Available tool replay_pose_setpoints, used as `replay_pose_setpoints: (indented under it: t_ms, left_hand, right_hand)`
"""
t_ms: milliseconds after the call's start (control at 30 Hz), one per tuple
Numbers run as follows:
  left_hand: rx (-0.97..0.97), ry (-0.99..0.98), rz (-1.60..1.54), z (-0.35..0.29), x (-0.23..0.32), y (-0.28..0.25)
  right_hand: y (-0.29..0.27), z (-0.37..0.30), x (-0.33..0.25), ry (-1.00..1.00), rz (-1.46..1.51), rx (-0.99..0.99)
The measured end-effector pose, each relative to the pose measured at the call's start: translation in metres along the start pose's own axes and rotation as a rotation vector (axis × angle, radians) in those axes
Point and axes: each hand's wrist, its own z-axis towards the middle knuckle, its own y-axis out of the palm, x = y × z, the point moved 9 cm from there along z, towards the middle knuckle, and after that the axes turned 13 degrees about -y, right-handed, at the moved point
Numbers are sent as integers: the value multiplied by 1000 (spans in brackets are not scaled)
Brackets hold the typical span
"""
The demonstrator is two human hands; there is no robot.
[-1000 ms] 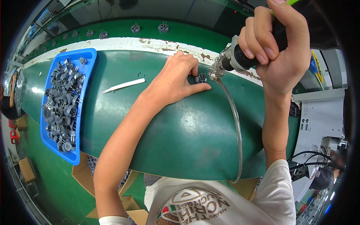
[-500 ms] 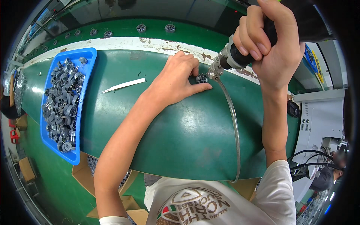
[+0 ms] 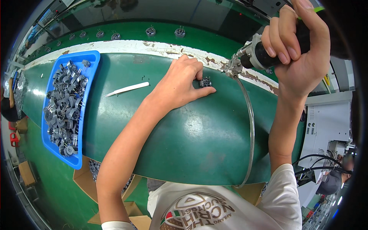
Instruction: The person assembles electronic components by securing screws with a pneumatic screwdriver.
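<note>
On the green work table (image 3: 184, 149) my left hand (image 3: 180, 78) keeps a small dark round component (image 3: 206, 82) between thumb and fingers. Up at the right, my right hand (image 3: 303, 57) is wrapped around a black-bodied electric screwdriver (image 3: 264, 53). Its metal nose (image 3: 234, 67) points left and sits apart from the component, above and to the right of it. From the nose a clear hose (image 3: 251, 126) curves down over the table's front edge. White tweezers (image 3: 128, 88) lie to the left of my left hand, with a few tiny dark bits near them.
A blue tray (image 3: 87, 103) heaped with grey components stands on the left. Beyond the table's chipped white ledge (image 3: 126, 44) runs a green strip bearing several similar parts (image 3: 179, 32). Cardboard boxes (image 3: 85, 180) sit below. A white machine (image 3: 327, 122) and another person (image 3: 331, 182) are at right.
My right hand has moved right with the screwdriver, drawing its nose away from the component, which now shows more fully. My left hand stays in place. Parts on the far strip have shifted slightly right.
</note>
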Motion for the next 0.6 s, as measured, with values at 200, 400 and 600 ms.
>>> replay_pose_setpoints:
  t_ms: [200, 400, 600]
  left_hand:
    - [14, -73, -52, 0, 3, -3]
    - [4, 11, 16, 0, 5, -1]
    - [-5, -8, 13, 0, 2, -1]
  right_hand:
    - [-1, 0, -2, 15, -43, 34]
    - [8, -3, 4, 42, -83, 67]
    - [18, -7, 10, 71, -120, 102]
